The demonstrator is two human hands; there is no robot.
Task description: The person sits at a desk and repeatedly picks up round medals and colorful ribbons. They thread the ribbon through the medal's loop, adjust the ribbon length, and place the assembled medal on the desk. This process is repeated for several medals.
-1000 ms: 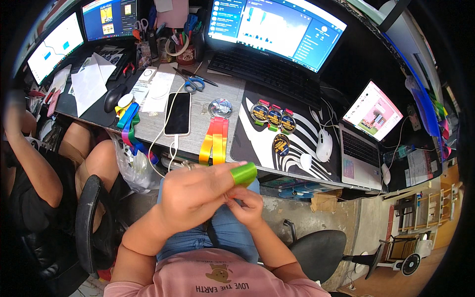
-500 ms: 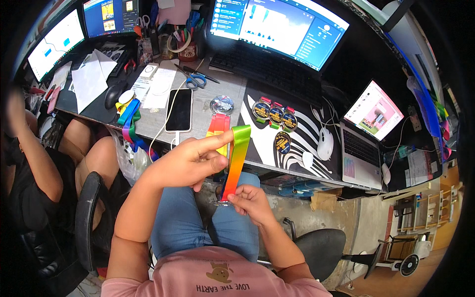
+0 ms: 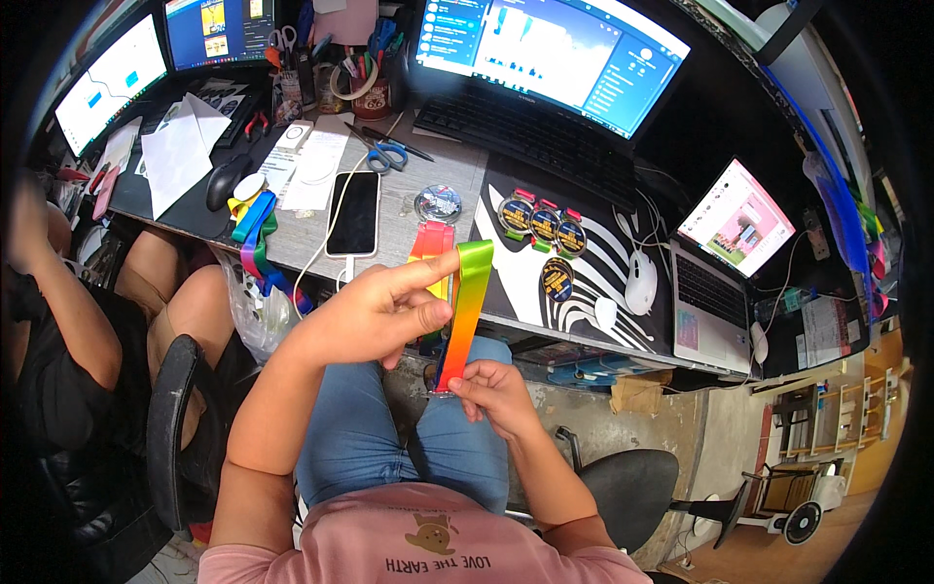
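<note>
A green-to-orange-to-red medal ribbon [image 3: 470, 316] is stretched upright in front of me, above my lap. My left hand [image 3: 375, 310] has its index finger through the ribbon's green top fold, with the thumb and other fingers curled below. At the red lower end, my right hand [image 3: 494, 397] pinches the ribbon beside a medal [image 3: 441, 393], seen edge-on and mostly hidden. Behind the left hand, a round clear medal [image 3: 438, 203] lies on the desk with a red and yellow ribbon [image 3: 431, 239]. Several dark round medals [image 3: 544, 225] sit farther right, with a single one [image 3: 557, 281] nearer.
A phone [image 3: 353, 214], blue scissors [image 3: 386, 156] and papers [image 3: 316, 161] lie left on the desk [image 3: 457, 165]. Another medal with a multicoloured ribbon [image 3: 255, 234] hangs over its edge. Right are a white mouse [image 3: 640, 282] and laptop [image 3: 715, 282]. A person [image 3: 83, 331] sits at left.
The ribbon and both hands stay nearly in place, with the right hand and medal slightly higher. The grip looks the same.
</note>
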